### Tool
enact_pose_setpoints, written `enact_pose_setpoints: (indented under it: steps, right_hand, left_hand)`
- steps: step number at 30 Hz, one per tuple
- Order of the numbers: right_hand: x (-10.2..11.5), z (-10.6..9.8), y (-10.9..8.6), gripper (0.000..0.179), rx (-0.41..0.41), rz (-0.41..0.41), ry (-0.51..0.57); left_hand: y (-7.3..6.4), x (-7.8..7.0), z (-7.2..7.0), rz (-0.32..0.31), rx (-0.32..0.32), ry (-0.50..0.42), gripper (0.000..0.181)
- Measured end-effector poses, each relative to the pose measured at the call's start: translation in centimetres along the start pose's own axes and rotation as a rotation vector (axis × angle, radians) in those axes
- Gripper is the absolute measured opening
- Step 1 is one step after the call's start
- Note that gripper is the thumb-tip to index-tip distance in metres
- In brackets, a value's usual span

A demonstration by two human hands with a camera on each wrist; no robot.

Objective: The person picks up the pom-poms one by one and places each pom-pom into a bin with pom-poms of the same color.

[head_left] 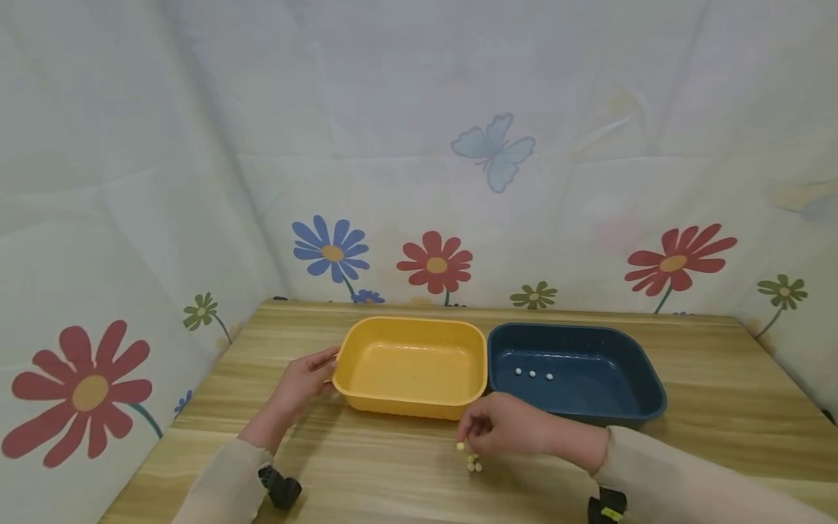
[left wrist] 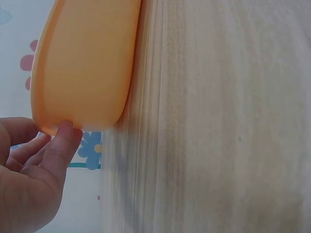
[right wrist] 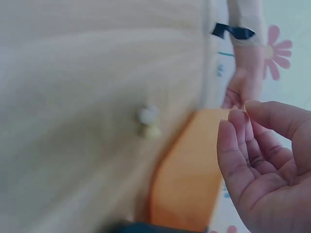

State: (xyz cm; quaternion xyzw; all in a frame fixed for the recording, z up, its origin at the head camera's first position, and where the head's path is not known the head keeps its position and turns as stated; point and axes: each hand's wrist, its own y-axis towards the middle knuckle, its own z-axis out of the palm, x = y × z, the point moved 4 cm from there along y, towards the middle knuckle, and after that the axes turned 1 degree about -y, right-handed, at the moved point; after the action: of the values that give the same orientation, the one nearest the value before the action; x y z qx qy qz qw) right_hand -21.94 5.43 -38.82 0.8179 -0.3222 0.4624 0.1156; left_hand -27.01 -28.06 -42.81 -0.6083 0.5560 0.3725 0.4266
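My left hand [head_left: 306, 378] holds the left end of a yellow plastic basin [head_left: 409, 409]. In the left wrist view its fingers [left wrist: 56, 150] bend against the basin's end wall and rim. Near the front right corner of that basin, my right hand [head_left: 500, 426] pinches a small yellow bead [head_left: 461, 446] between thumb and fingertips. In the right wrist view the fingertips meet and hide the bead. Just below them on the table lies a little cluster of white and yellow beads [head_left: 474, 463], blurred in the right wrist view.
A dark blue basin [head_left: 644, 407] stands right beside the yellow one, with three white beads [head_left: 532, 374] on its floor. Both sit on a wood-grain table [head_left: 713, 378]. Flower-printed cloth [head_left: 569, 218] hangs behind the table and at its sides.
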Motion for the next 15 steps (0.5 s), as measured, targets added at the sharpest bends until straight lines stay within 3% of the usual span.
enact_pose_setpoints:
  steps: [15]
  right_hand:
    - [2.7,-4.8,3.7,0.012,-0.094,0.105,0.023]
  left_hand:
    - [0.1,0.2,-0.1,-0.005,-0.008,0.001,0.047]
